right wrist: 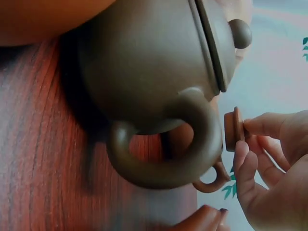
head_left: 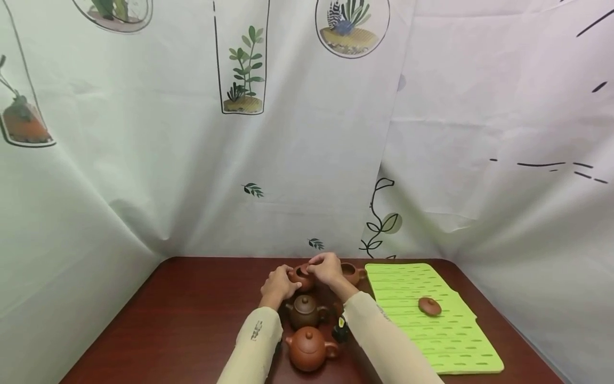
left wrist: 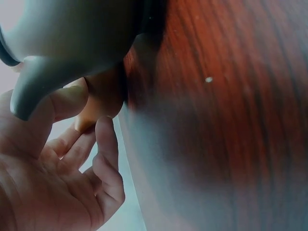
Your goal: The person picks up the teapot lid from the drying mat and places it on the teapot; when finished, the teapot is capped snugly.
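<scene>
At the back of the table my left hand (head_left: pixel 280 286) holds the side of a small reddish-brown teapot (head_left: pixel 302 280), its dark opening showing. In the left wrist view the thumb and fingers curl around that pot's body (left wrist: pixel 103 98). My right hand (head_left: pixel 329 270) pinches a small round teapot lid (right wrist: pixel 233 130) by its knob, tilted on edge over the opening. Nearer to me stands a dark brown teapot (head_left: pixel 304 312) with its lid on; in the right wrist view its large handle (right wrist: pixel 163 173) fills the foreground. A lidded orange-brown teapot (head_left: pixel 307 349) is nearest.
Another teapot (head_left: pixel 349 273), lidless, stands behind my right wrist. On the right lies a bright green mat (head_left: pixel 403 330) with a loose brown lid (head_left: pixel 429 306) on it. A small black object with a yellow mark (head_left: pixel 341 330) sits beside my right sleeve. A printed curtain (head_left: pixel 307 160) hangs behind the table.
</scene>
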Demonstrator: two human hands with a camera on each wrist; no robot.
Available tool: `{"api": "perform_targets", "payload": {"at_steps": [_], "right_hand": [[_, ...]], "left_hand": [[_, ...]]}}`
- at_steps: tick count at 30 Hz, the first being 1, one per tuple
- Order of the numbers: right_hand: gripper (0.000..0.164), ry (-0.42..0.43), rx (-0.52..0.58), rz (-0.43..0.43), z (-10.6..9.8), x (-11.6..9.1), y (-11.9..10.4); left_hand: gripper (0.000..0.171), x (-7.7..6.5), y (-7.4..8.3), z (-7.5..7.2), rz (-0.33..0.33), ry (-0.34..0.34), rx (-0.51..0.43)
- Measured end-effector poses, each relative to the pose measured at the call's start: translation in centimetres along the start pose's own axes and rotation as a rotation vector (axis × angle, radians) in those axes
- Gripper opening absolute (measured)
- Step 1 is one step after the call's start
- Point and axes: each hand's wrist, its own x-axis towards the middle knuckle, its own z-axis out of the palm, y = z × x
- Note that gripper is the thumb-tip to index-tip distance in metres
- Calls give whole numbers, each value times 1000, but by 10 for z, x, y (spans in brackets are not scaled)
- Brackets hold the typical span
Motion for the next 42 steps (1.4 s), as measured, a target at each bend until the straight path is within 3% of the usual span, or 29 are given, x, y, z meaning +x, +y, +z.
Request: {"api": "perform_targets", "payload": {"at_steps": [20,30,42], "right_hand": [[7,14,-134,-12,16,4,0],[7,3,-133,-34,17,6,2],[6,-18,-142,-45,15,4,3]], "left_hand": [[45,1,-2,7,-19,16,-7],[42,1,3,4,-43,34,-18],[42,0,2,5,-25,27,0]]}}
